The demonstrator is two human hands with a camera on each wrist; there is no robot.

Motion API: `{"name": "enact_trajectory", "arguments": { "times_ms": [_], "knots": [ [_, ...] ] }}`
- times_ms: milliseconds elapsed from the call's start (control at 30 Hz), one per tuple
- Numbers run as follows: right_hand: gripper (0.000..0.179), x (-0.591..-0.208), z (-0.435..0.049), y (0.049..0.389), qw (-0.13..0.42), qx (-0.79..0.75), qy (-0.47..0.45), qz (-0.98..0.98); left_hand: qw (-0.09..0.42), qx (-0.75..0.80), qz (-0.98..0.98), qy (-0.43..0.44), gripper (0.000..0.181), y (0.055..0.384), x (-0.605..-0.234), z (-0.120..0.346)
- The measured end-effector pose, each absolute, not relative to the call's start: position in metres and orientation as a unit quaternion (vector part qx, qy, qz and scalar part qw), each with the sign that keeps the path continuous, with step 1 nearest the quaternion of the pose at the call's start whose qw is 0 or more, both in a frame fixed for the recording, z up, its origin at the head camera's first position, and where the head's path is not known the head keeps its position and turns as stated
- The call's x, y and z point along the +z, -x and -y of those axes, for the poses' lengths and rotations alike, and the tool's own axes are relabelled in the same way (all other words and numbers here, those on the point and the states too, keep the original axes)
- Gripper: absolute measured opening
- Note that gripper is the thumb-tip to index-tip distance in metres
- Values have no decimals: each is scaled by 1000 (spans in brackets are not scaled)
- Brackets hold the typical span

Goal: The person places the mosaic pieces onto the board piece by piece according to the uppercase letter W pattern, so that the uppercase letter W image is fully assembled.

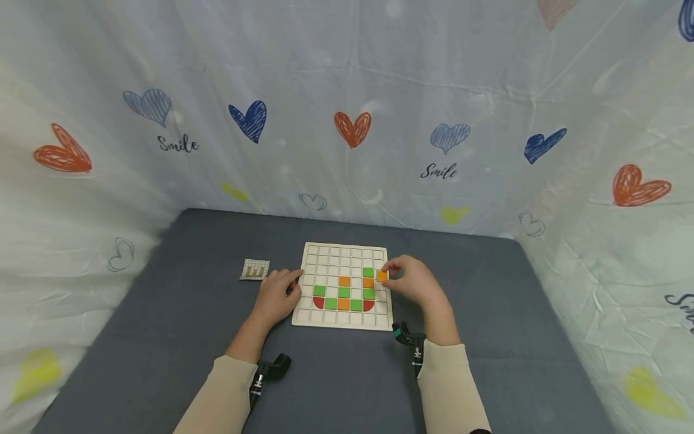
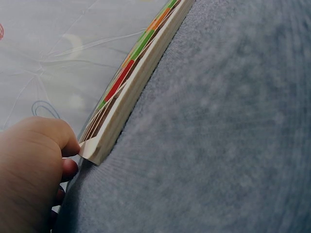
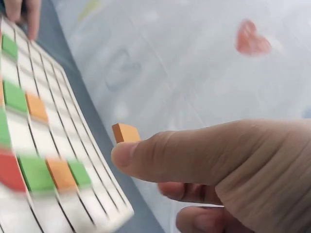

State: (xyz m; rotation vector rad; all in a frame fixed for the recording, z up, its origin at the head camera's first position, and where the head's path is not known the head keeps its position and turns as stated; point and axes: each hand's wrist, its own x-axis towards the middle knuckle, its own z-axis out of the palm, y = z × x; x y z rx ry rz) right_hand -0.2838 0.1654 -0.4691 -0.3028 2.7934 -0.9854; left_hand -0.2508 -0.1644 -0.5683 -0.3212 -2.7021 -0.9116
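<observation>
A pale wooden grid board (image 1: 325, 319) lies on the dark cloth, holding green, orange and red tiles. Over the board's right edge, my right hand (image 1: 414, 280) pinches an orange square tile (image 1: 382, 276) between thumb and fingers. The right wrist view shows this orange tile (image 3: 128, 133) standing out above the thumb. At the board's left side, my left hand (image 1: 278, 296) touches the edge with its extended index finger. Red rounded-corner tiles (image 1: 318, 302) end the lowest row, with green and orange squares between. A green tile (image 1: 368, 272) tops the right-hand column.
Left of the board, beside my left hand, lies a small card (image 1: 253, 269) with a printed grid. The dark grey tabletop (image 1: 347, 374) meets a pale curtain (image 1: 347, 72) with printed hearts at the back and sides. Black wrist camera mounts (image 1: 273, 366) sit by both forearms.
</observation>
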Motion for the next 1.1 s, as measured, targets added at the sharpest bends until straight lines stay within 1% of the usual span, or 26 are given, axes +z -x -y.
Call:
{"name": "enact_trajectory", "arguments": {
  "times_ms": [133, 267, 367, 600, 733, 933, 1100],
  "knots": [
    [22, -462, -136, 291, 90, -317, 132, -935, 135, -313, 934, 112, 37, 252, -568, 163],
    [19, -463, -109, 298, 92, -299, 161, -936, 141, -312, 933, 111, 37, 254, -566, 161],
    [19, -465, -93, 302, 96, -283, 183, -937, 143, -311, 933, 111, 37, 254, -565, 160],
    [23, -472, -61, 308, 115, -232, 222, -940, 130, -305, 937, 106, 37, 255, -563, 162],
    [23, -480, -48, 312, 127, -215, 235, -939, 125, -301, 940, 103, 36, 254, -564, 163],
    [23, -487, -39, 314, 144, -209, 224, -941, 121, -304, 939, 105, 36, 252, -565, 164],
    [21, -491, -36, 315, 143, -207, 224, -942, 124, -307, 938, 105, 36, 251, -565, 164]
  ]
}}
